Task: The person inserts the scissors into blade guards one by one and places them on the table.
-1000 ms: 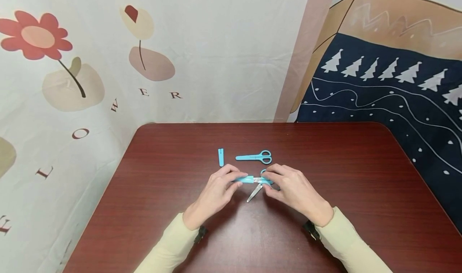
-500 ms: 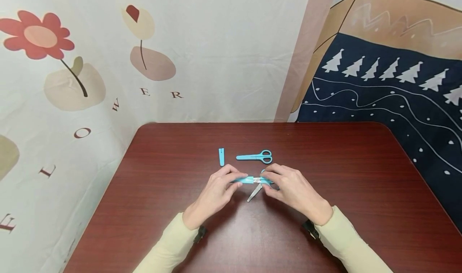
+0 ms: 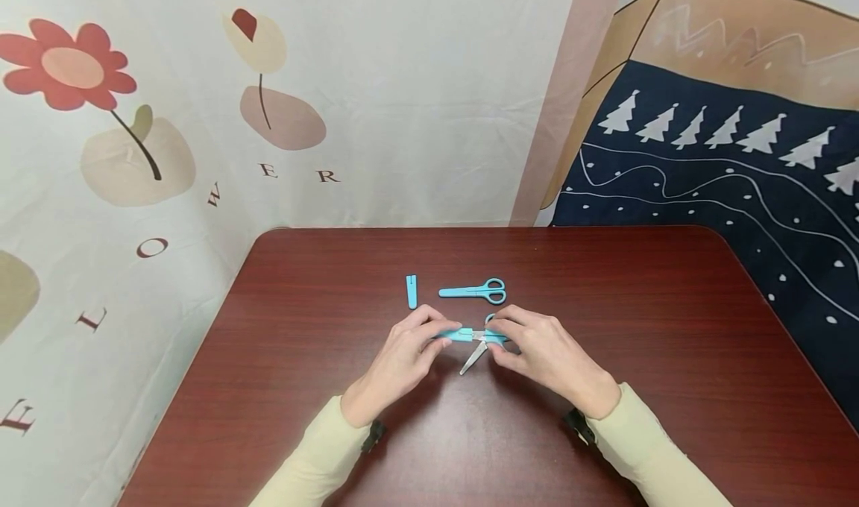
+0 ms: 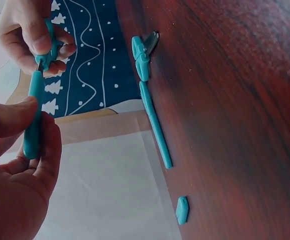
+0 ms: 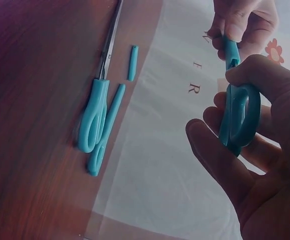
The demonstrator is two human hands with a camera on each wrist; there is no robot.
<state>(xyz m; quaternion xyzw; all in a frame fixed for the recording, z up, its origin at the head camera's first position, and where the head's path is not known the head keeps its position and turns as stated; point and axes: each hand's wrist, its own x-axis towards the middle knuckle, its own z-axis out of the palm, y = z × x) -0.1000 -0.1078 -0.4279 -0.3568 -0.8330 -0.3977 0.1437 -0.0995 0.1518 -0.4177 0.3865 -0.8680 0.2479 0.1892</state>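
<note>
Head view shows almost nothing altered across the last second: the dark red desk [image 3: 302,388] lies as it did, both cream sleeves reach in from the near edge, and the two hands meet over its middle in the same pose as before. Only the backdrop drifts a little, which points to a slight nod of the head rather than any move of the arms. The left hand [image 3: 403,358] pinches a blue cap [image 3: 458,334] between thumb and fingers; the right hand [image 3: 546,354] grips the blue handles of an open pair of scissors [image 3: 479,343], thumb and fingers curled round the loops. One blade is lodged in the cap, the other bare blade slants down towards the desk, and the hands have drawn no closer together or farther apart. Judging from this stillness, the cap's position on the blade has not advanced; the work appears paused mid-fit, since a spread blade pair will hardly enter a narrow sheath. Beyond the hands, near but apart from them, a second pair of scissors [image 3: 475,291] lies sheathed in its own cap, and just beside its tip a small blue piece [image 3: 411,291] rests, both unmoved.
</note>
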